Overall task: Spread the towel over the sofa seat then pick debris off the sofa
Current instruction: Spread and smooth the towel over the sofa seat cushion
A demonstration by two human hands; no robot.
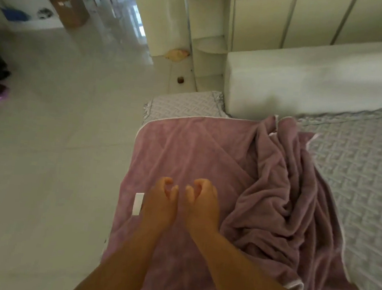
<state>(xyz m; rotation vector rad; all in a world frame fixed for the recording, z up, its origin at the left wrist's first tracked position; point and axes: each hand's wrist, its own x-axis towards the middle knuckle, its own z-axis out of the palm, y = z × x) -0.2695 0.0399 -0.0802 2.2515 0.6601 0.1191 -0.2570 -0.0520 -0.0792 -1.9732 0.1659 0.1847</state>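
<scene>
A: Start at the left. What do you make out?

B: Pale glossy tiled floor (54, 133), then the mauve plush towel (185, 149) lying on the sofa seat with the grey quilted cover (356, 173). A small white sewn label (138, 203) sits near the towel's left edge, just beside the left hand (161, 200).

A: And that hand?

B: Fingers curled in, thumb meeting them, resting on the flat cloth. It looks like a pinch on the fabric, though I cannot tell whether any cloth is truly caught. The right hand (203, 201) mirrors it, close alongside but not quite touching the other, curled the same way.

A: Why together in the middle?

B: My guess: to take up a fold at the centre and draw it outward, since the left half lies smooth and the right half is heaped in deep folds (280, 199).

A: Which way does the towel run?

B: Its long axis seems to go from the person towards the white padded sofa backrest (318, 82); the far hem with pale piping lies almost against it. The bunched part spills rightward over the quilted cover.

A: So the spreading is unfinished?

B: I judge so. I can see no debris on the sofa.
</scene>
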